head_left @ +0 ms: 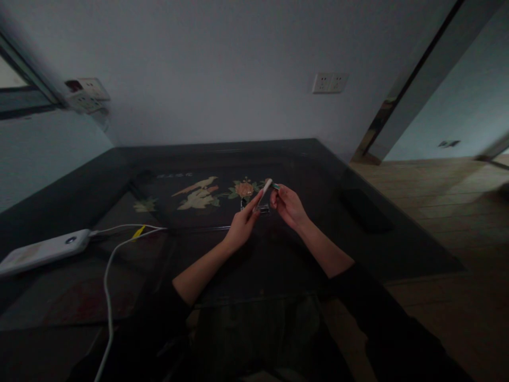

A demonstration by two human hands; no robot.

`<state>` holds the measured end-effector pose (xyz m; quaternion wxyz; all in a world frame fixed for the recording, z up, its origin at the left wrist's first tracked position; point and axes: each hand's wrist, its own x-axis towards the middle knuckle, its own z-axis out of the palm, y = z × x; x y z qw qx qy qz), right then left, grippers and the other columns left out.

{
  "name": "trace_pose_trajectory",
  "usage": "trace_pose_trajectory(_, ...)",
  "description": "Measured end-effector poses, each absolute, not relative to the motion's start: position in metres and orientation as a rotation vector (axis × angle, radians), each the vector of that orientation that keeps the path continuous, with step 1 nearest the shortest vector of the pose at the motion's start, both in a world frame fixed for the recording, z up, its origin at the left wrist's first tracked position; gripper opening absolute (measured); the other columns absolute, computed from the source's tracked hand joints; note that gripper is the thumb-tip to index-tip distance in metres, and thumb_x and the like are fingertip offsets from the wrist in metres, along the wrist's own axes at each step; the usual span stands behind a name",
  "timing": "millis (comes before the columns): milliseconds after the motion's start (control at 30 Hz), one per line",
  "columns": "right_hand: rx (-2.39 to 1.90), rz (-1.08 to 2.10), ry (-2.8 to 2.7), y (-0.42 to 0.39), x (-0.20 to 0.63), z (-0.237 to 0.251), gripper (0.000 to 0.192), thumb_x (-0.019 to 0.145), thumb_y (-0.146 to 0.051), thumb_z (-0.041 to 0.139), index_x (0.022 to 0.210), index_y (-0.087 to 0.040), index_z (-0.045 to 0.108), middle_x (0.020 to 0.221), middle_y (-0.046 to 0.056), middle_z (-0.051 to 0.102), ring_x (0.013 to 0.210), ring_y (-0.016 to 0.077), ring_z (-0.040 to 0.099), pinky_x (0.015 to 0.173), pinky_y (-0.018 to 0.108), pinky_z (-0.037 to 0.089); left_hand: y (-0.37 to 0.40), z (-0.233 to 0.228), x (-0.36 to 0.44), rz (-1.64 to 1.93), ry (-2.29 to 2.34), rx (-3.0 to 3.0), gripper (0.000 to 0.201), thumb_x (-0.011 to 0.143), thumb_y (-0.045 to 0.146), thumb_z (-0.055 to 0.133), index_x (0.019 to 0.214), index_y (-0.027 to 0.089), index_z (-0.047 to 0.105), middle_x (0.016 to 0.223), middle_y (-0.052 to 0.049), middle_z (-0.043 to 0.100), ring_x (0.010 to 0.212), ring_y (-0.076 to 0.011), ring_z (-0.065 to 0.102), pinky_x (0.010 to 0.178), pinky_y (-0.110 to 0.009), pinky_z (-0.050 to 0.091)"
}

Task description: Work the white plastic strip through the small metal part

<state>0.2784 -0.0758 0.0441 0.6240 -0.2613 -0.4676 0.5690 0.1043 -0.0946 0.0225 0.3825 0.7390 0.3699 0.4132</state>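
Observation:
Both my hands meet above the dark tabletop (270, 254), near its painted flowers. My left hand (243, 225) is closed round a slim, pale, elongated object (268, 185) with a rounded upper end; its kind is too small to make out. My right hand (289, 206) pinches a thin, greenish stick-like thing (275, 186), its tip at the upper end of the pale object. Whether the two touch is unclear. Just below, between the hands, lies a small shiny, clear-looking item (263, 209), partly hidden by my left fingers.
At the left lies a white power bank (47, 250) with a white cable (107, 286) running off it, a yellow tag (139, 232) on the cable. A dark flat rectangle (366, 210) lies at the right. Wall sockets (330, 83) are on the wall behind the table.

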Motion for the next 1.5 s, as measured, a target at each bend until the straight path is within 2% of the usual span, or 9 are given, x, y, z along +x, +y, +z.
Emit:
trace_pose_trajectory(133,-0.576,1.309,-1.07,-0.075,0.278,0.043,0.044,0.068,-0.059,0.079,0.083,-0.02,0.065,0.057,-0.004,0.054,0.051,0.0088,0.044,0.048,0.024,0.035,-0.095,0.023,0.105,1.101,0.884,1.878,0.058,0.094,0.028,0.048,0.151,0.024,0.038,0.122,-0.009,0.068,0.094,-0.0188,0.064,0.088,-0.033,0.05)
trace_pose_trajectory(333,-0.586,1.318,-1.019,-0.073,0.277,0.039,0.047,0.063,-0.059,0.082,0.084,-0.02,0.066,0.058,-0.005,0.055,0.051,0.009,0.045,0.049,0.024,0.037,-0.1,0.023,0.106,0.991,0.89,1.871,0.062,0.096,0.031,0.045,0.155,0.021,0.028,0.089,-0.004,0.072,0.069,-0.0154,0.06,0.077,-0.032,0.052)
trace_pose_trajectory(567,-0.588,1.328,-0.99,-0.072,0.278,0.037,0.049,0.066,-0.055,0.081,0.096,-0.018,0.067,0.061,-0.004,0.054,0.053,0.0089,0.045,0.05,0.023,0.039,-0.107,0.029,0.111,1.042,0.758,1.895,0.059,0.095,0.032,0.048,0.152,0.021,0.037,0.119,-0.009,0.069,0.093,-0.0202,0.064,0.087,-0.033,0.051)
trace_pose_trajectory(700,-0.573,1.315,-1.038,-0.072,0.278,0.036,0.045,0.069,-0.055,0.079,0.093,-0.02,0.065,0.061,-0.005,0.054,0.053,0.0089,0.045,0.05,0.023,0.039,-0.105,0.031,0.11,1.052,0.795,1.911,0.059,0.094,0.029,0.048,0.151,0.021,0.037,0.122,-0.008,0.068,0.101,-0.0216,0.064,0.092,-0.034,0.05)
trace_pose_trajectory(800,-0.571,1.312,-1.044,-0.072,0.277,0.036,0.044,0.069,-0.057,0.079,0.09,-0.021,0.065,0.061,-0.005,0.054,0.053,0.0091,0.044,0.049,0.023,0.038,-0.102,0.029,0.108,1.053,0.829,1.925,0.058,0.094,0.028,0.047,0.152,0.022,0.037,0.119,-0.008,0.069,0.098,-0.0202,0.064,0.092,-0.033,0.049)
trace_pose_trajectory(1000,-0.57,1.31,-1.055,-0.074,0.277,0.04,0.046,0.066,-0.059,0.08,0.085,-0.021,0.063,0.057,-0.005,0.055,0.05,0.0086,0.045,0.048,0.023,0.037,-0.098,0.025,0.105,1.012,0.96,1.894,0.061,0.095,0.028,0.047,0.154,0.023,0.032,0.089,-0.003,0.071,0.06,-0.0125,0.053,0.07,-0.029,0.05)
trace_pose_trajectory(1167,-0.561,1.315,-1.082,-0.075,0.278,0.041,0.045,0.069,-0.058,0.079,0.088,-0.021,0.062,0.057,-0.006,0.055,0.05,0.008,0.045,0.048,0.022,0.036,-0.097,0.026,0.105,1.062,0.934,1.888,0.059,0.095,0.027,0.046,0.153,0.023,0.034,0.118,-0.007,0.069,0.072,-0.0126,0.058,0.078,-0.028,0.049)
trace_pose_trajectory(1333,-0.592,1.303,-1.047,-0.073,0.278,0.04,0.049,0.064,-0.059,0.081,0.089,-0.021,0.063,0.058,-0.006,0.055,0.051,0.0084,0.045,0.049,0.023,0.037,-0.098,0.025,0.106,1.047,0.91,1.876,0.061,0.094,0.025,0.047,0.153,0.021,0.033,0.114,-0.008,0.071,0.069,-0.0122,0.057,0.076,-0.028,0.05)
trace_pose_trajectory(1500,-0.555,1.311,-1.007,-0.071,0.278,0.038,0.046,0.065,-0.054,0.083,0.089,-0.02,0.066,0.059,-0.005,0.055,0.053,0.0083,0.047,0.05,0.021,0.038,-0.101,0.027,0.108,1.056,0.848,1.908,0.059,0.095,0.025,0.046,0.153,0.022,0.035,0.116,-0.008,0.07,0.087,-0.0173,0.063,0.085,-0.031,0.051)
